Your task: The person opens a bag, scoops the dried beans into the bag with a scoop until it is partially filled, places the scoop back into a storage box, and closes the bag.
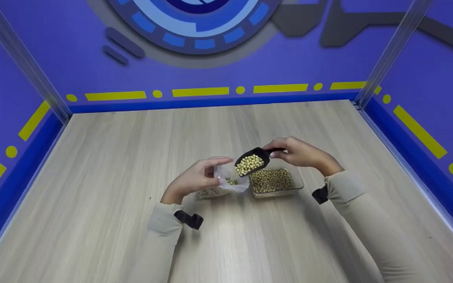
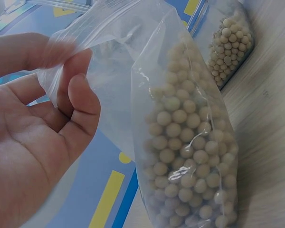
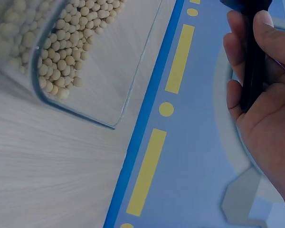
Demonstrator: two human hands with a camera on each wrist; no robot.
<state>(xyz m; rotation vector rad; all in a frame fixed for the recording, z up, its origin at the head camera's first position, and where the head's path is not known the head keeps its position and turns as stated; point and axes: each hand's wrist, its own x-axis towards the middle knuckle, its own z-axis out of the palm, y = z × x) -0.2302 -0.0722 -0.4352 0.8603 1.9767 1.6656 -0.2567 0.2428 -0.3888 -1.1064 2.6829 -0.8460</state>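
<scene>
My left hand (image 1: 195,179) pinches the rim of a clear zip bag (image 2: 118,85), holding its mouth apart. Inside the bag lie many round, pale yellow beans (image 2: 180,156), likely soybeans. My right hand (image 1: 299,152) grips the handle of a black scoop (image 1: 266,156). Beans (image 1: 249,164) fill the scoop, whose front lip tilts down at the bag's mouth. Just below and right of the scoop, a clear rectangular container (image 1: 300,181) stands on the table with more beans in it. In the right wrist view only the scoop's handle (image 3: 252,66) and a bit of its bowl show.
The wood-grain table (image 1: 112,165) is bounded by a blue back wall (image 1: 195,76) with yellow marks and by blue side walls (image 1: 427,98). The container's glassy rim (image 3: 76,114) lies close beside the bag. Metal posts (image 1: 391,55) stand at the back corners.
</scene>
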